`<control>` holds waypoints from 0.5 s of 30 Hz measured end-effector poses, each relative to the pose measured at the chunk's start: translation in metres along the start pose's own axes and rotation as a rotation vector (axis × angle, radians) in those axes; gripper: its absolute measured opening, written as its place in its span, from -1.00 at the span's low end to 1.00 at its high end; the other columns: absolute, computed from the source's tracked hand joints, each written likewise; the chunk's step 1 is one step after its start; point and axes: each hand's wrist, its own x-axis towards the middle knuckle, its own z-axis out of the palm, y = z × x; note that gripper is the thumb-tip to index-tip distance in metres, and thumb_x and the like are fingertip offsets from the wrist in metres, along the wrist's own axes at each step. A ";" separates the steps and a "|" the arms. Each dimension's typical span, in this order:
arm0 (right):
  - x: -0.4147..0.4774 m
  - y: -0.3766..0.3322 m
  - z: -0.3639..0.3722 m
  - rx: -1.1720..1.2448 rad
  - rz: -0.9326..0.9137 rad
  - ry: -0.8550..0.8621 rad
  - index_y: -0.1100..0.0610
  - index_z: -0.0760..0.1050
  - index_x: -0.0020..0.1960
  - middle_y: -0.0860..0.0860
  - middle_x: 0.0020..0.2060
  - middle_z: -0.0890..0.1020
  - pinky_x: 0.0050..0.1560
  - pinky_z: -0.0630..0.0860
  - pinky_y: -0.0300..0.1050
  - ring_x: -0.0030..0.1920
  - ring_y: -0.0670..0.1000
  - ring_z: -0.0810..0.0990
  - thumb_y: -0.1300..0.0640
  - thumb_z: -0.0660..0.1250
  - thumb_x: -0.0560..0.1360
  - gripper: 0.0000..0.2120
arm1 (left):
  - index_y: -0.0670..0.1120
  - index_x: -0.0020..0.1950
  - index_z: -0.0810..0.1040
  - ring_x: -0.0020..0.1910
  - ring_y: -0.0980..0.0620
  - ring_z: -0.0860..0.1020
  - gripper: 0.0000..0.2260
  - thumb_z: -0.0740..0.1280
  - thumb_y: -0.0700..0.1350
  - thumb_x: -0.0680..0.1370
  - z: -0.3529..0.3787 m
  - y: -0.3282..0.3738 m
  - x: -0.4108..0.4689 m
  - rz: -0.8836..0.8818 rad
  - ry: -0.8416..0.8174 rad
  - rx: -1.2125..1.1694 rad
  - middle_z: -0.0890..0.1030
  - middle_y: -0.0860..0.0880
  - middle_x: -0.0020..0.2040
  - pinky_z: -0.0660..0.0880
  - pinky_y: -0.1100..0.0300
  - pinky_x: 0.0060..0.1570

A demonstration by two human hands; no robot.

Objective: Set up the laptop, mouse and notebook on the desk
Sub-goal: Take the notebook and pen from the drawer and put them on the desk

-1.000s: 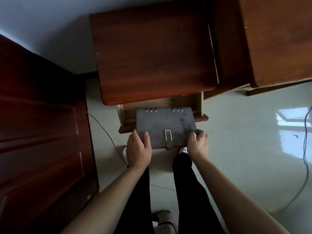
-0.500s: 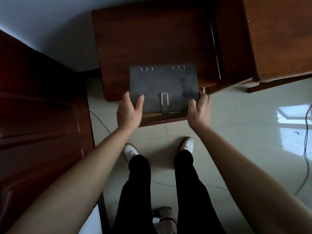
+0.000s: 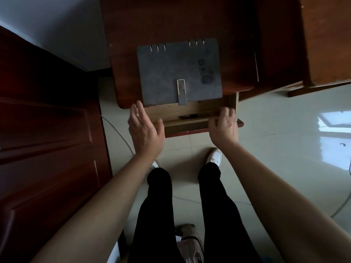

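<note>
A grey ring-bound notebook with a strap clasp lies flat on the reddish-brown desk, its near edge overhanging the desk's front edge slightly. My left hand hovers just below the notebook's near-left corner, fingers spread, holding nothing. My right hand rests with its fingers on the front edge of the open drawer under the desk. A dark pen-like object lies inside the drawer. No laptop or mouse is in sight.
A dark wooden door stands at the left. A second wooden piece of furniture sits at the upper right. A pale tiled floor with a thin cable lies below. My legs and white shoes stand before the desk; a pink bag sits behind.
The notebook came up out of the drawer and was laid on the desk top. Both hands let go of it and drew back toward the drawer front.
</note>
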 end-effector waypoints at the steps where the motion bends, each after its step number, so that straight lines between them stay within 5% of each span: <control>1: 0.002 0.006 0.006 -0.105 -0.046 -0.087 0.21 0.39 0.21 0.19 0.16 0.48 0.11 0.41 0.14 0.14 0.25 0.47 0.07 0.20 0.57 -0.71 | -0.21 0.59 0.09 0.45 -0.25 0.27 -0.35 0.22 0.07 0.62 0.007 -0.006 -0.009 0.005 -0.052 0.020 0.22 -0.28 0.53 0.29 -0.11 0.36; 6: 0.025 0.014 0.033 -0.373 -0.276 -0.320 0.19 0.42 0.33 0.20 0.25 0.49 0.32 0.35 0.21 0.28 0.26 0.44 0.07 0.26 0.56 -0.62 | -0.13 0.55 0.21 0.53 -0.20 0.18 -0.33 -0.04 0.30 0.61 0.043 -0.046 -0.030 0.121 -0.396 0.282 0.28 -0.20 0.53 0.07 -0.24 0.47; 15: 0.068 0.008 0.061 -0.453 -0.189 -0.466 0.03 0.35 0.47 0.20 0.48 0.29 0.39 0.26 0.24 0.42 0.33 0.28 -0.23 0.19 0.56 -0.44 | -0.08 0.35 0.48 0.41 -0.17 0.35 -0.57 0.07 0.14 0.65 0.062 -0.068 -0.022 0.225 -0.363 0.333 0.50 -0.13 0.35 0.09 -0.30 0.43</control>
